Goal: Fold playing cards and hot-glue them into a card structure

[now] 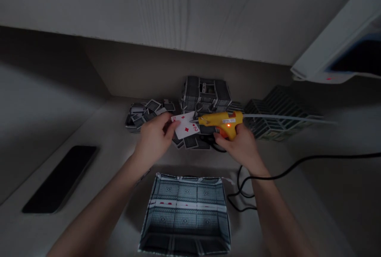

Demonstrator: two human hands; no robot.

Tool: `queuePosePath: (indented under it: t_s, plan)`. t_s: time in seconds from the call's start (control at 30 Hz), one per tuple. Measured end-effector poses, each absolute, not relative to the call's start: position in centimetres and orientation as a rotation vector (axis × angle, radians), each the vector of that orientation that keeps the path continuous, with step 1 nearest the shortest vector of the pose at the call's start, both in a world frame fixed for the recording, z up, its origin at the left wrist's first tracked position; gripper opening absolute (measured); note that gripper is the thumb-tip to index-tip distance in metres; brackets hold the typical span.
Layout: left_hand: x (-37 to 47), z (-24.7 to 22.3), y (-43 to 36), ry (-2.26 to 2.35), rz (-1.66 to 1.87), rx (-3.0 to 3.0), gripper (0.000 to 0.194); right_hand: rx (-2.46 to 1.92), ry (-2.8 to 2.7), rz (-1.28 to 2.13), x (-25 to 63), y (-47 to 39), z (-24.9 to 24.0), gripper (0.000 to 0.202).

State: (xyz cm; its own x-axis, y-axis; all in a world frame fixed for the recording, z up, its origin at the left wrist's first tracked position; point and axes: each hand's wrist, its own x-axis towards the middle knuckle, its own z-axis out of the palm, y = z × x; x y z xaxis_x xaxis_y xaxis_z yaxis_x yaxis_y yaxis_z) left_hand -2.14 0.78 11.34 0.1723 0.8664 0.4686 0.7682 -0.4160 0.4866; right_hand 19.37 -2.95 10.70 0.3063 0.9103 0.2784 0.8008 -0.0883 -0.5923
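Pinched between the thumb and fingers of my left hand (156, 136) is a playing card (185, 126), a two of diamonds with its face toward me. My right hand (241, 145) grips a yellow hot glue gun (222, 120), whose red light glows. Its nozzle points left and meets the card's right side; whether it touches I cannot tell. A long glue stick (282, 118) sticks out of the gun's back end. Below my hands, nearest to me, stands an open box made of playing cards (186, 213), with patterned backs showing inside.
Behind my hands sit a card-built box (205, 92) and a pile of loose cards (151, 110). Stepped card structures (279, 110) stand at right. A phone (61, 179) lies at left. A black cord (285, 169) runs past my right wrist. A pale board (178, 10) hangs overhead.
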Motion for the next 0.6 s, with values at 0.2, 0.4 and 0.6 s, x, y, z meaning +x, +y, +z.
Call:
queuePosePath:
  t_s: [0.2, 0.4, 0.6]
  plan:
    - [-1.95, 11.27, 0.64, 1.562, 1.047, 2.358, 0.022, -1.95, -1.564, 0.103, 19.07, -2.72, 10.16, 0.028]
    - [-1.91, 11.15, 0.62, 1.498, 1.088, 2.35, 0.018, -1.95, -1.577, 0.073, 19.08, -2.7, 9.95, 0.025]
    - [-1.91, 11.04, 0.7, 1.482, 1.091, 2.309, 0.017, -1.973, -1.579, 0.07, 19.13, -2.76, 9.98, 0.024]
